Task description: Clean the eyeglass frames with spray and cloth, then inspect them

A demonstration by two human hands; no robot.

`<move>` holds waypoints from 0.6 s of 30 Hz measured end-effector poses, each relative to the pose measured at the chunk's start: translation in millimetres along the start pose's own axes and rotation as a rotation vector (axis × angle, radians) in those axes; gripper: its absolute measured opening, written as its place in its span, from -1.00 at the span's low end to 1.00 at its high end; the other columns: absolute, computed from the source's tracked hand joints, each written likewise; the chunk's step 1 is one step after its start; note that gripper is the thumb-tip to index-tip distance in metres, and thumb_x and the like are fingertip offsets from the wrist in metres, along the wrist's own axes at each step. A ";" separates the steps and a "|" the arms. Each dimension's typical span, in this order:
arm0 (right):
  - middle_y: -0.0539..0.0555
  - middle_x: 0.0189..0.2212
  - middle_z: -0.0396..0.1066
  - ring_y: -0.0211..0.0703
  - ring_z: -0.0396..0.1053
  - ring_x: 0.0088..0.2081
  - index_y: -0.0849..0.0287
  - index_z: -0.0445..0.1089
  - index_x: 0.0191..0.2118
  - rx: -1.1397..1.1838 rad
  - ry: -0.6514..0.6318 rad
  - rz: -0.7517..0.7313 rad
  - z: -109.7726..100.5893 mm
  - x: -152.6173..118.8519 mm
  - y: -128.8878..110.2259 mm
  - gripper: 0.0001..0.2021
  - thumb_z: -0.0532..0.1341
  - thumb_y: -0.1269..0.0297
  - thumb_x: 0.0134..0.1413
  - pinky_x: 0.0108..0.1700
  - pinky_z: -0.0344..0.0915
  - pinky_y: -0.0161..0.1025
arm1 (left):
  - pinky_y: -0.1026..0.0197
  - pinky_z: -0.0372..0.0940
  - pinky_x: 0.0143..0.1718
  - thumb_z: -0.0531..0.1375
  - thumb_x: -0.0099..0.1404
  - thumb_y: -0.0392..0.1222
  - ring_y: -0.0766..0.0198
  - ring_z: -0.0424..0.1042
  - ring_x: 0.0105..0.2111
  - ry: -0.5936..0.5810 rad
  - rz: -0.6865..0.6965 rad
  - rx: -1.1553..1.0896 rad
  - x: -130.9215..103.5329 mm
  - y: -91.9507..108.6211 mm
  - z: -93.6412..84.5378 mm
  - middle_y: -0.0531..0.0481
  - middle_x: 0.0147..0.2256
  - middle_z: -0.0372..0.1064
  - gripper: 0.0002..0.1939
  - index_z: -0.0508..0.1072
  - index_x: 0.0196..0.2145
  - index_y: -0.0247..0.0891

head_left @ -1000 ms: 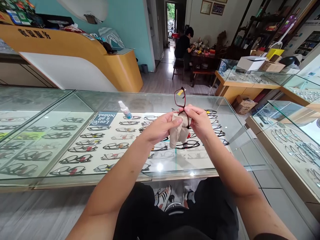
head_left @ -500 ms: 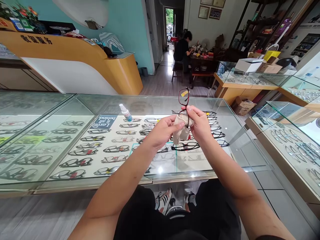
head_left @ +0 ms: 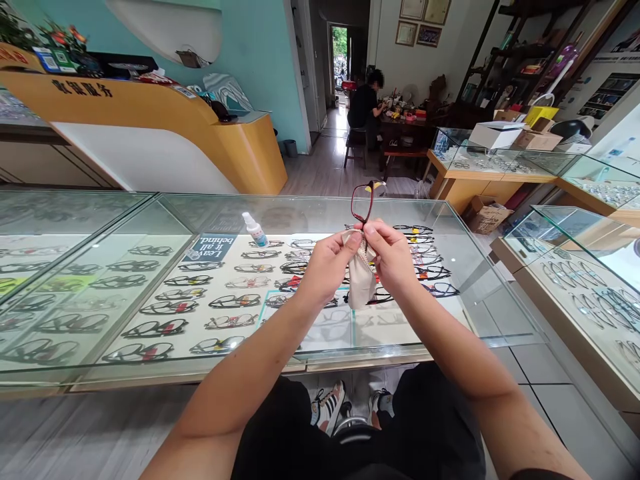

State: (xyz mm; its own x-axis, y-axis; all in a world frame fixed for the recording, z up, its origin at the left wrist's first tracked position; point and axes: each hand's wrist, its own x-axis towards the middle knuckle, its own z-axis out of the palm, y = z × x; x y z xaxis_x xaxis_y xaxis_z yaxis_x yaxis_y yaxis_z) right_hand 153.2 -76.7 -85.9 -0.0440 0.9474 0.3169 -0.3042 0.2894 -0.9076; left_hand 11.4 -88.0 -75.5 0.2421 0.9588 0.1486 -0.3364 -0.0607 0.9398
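Observation:
A pair of dark red-framed glasses (head_left: 362, 203) is held up above the glass counter, one lens rim upright and a yellow tag near its top. My right hand (head_left: 393, 255) grips the glasses near the middle of the frame. My left hand (head_left: 327, 261) is closed on a beige cloth (head_left: 361, 283), pressed around the lower part of the glasses and hanging down below my fingers. The lower lens is hidden by the cloth and fingers. On the glass to the left stands a white spray bottle (head_left: 255, 230).
Under the glass top, the display counter (head_left: 320, 373) holds rows of glasses (head_left: 235, 300). More showcases (head_left: 575, 280) stand at the right, with boxes (head_left: 495, 133) on one. A person (head_left: 364, 110) sits at a cluttered table further back. An orange reception desk (head_left: 250, 147) stands at the left.
The glasses have turned in my hands, so the upper lens appears narrower. The cloth now hangs longer and lower, and my hands have come closer together.

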 end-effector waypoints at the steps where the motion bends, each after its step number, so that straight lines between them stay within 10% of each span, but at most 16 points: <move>1: 0.00 -0.26 0.32 -0.24 0.17 -0.37 0.00 0.69 -0.20 -0.001 -0.009 -0.002 0.1 -0.2 -1.0 -0.64 0.47 -0.19 0.18 -0.43 0.17 -0.25 | 0.24 0.30 -0.30 0.51 0.20 0.33 0.28 0.44 -0.37 -0.019 -0.007 -0.014 0.1 2.3 -0.8 -0.02 -0.36 0.57 -0.44 0.61 -0.27 -0.28; 6: 0.05 -0.14 0.49 -0.14 0.37 -0.22 0.01 0.65 -0.25 0.042 -0.028 0.001 -0.3 -0.7 -4.6 -0.63 0.49 -0.21 0.13 -0.28 0.31 -0.22 | 0.24 0.29 -0.29 0.57 0.15 0.26 0.30 0.42 -0.39 -0.143 -0.121 -0.089 2.5 10.8 -7.2 0.01 -0.40 0.52 -0.46 0.57 -0.31 -0.28; 18: 0.06 -0.14 0.60 -0.07 0.49 -0.07 0.02 0.64 -0.26 0.046 0.013 -0.040 -1.6 -2.4 -11.8 -0.68 0.48 -0.13 0.16 0.01 0.42 -0.15 | 0.24 0.12 -0.35 0.51 0.09 0.47 0.33 0.26 -0.40 -0.013 -0.104 0.145 3.9 7.8 -7.6 0.07 -0.38 0.39 -0.29 0.54 -0.24 -0.27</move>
State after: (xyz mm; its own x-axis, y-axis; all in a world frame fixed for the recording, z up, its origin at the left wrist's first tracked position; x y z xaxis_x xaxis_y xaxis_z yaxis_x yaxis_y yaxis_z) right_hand 158.4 -82.2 -76.4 -0.0183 0.9370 0.3489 -0.3486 0.3211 -0.8805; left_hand 2.8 -82.6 -69.9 0.2804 0.9585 0.0516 -0.1747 -0.0019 0.9846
